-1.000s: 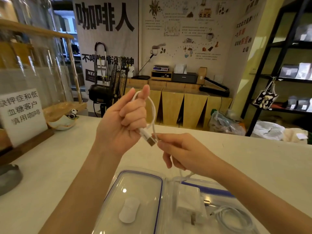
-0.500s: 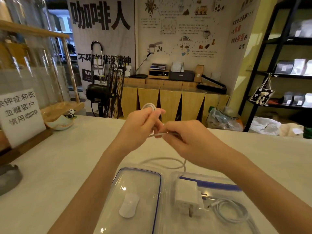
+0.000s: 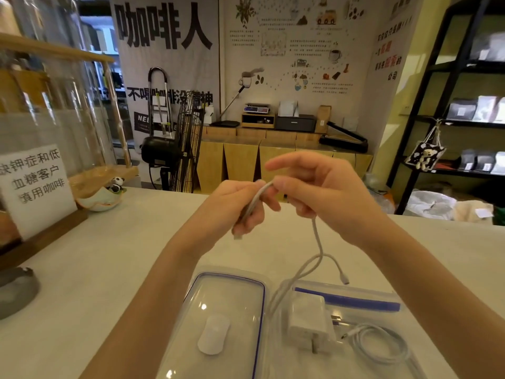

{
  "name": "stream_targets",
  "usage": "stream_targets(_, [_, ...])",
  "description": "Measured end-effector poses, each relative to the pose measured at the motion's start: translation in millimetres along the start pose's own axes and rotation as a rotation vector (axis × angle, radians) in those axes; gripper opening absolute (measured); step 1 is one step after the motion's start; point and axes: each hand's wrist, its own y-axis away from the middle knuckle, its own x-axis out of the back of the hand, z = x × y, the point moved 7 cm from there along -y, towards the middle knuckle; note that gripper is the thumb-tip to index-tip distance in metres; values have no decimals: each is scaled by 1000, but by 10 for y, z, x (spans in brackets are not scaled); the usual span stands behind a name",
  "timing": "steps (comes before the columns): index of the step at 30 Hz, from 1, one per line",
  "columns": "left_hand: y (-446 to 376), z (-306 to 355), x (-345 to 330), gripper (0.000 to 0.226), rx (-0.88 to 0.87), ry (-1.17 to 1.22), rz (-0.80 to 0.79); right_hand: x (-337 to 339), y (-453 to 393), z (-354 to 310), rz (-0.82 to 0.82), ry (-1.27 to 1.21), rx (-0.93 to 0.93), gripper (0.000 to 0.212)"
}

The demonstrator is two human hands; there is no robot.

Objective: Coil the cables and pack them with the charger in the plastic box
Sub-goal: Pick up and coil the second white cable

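My left hand (image 3: 240, 206) grips a bundle of folded white cable (image 3: 318, 242) above the counter. My right hand (image 3: 314, 192) pinches the same cable at the top of the bundle, its forefinger raised. A loose strand hangs from my right hand, and its plug end dangles just above the box. The clear plastic box (image 3: 396, 302) lies below, holding the white charger (image 3: 310, 324) and a second coiled white cable (image 3: 379, 344). Its clear lid (image 3: 226, 318), edged in blue, lies to the left of it.
A white sign (image 3: 35, 181) on a wooden stand and a small bowl with a panda figure (image 3: 103, 195) sit at the left of the pale counter (image 3: 109, 255). A dark round object (image 3: 15, 291) lies at the left edge. Shelves stand beyond at the right.
The wide loop around my left fingers has become a tight folded bundle in my left hand. My right hand rose, and the free plug end now hangs above the box.
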Motion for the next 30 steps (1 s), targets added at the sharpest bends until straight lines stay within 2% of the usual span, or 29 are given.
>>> stream_targets(4, [68, -14, -166, 53, 142, 411, -343, 62, -88, 103, 8, -259, -54, 17])
stream_targets(7, [139, 131, -247, 43, 106, 670, -575, 76, -133, 133, 20, -351, -42, 18])
stream_targets(9, [180, 292, -274, 39, 66, 966, -692, 38, -135, 164, 34, -359, -47, 18])
stream_targets(11, [184, 415, -217, 40, 53, 1280, -714, -76, -111, 238, 32, -299, -81, 19])
stream_targets(14, [134, 427, -25, 37, -11, 1446, -609, -316, -43, 372, -38, -196, -132, 20])
stream_targets(16, [97, 378, 110, 37, -44, 1372, -482, -438, 9, 409, -107, -146, -163, 21])
stream_targets(20, [25, 209, 394, 41, -158, 1025, 24, -560, 109, 391, -200, -45, -210, 24])
stream_targets(23, [30, 206, 469, 41, -262, 1046, 221, -665, 194, 353, -267, -86, -251, 27])
stream_targets(25, [31, 193, 511, 41, -280, 978, 321, -740, 273, 344, -332, -164, -318, 29])
stream_targets(27, [62, 170, 578, 39, -304, 721, 434, -788, 348, 320, -395, -240, -385, 30])
stream_targets(30, [108, 223, 539, 34, -364, 106, 475, -732, 375, 255, -409, -216, -427, 26])
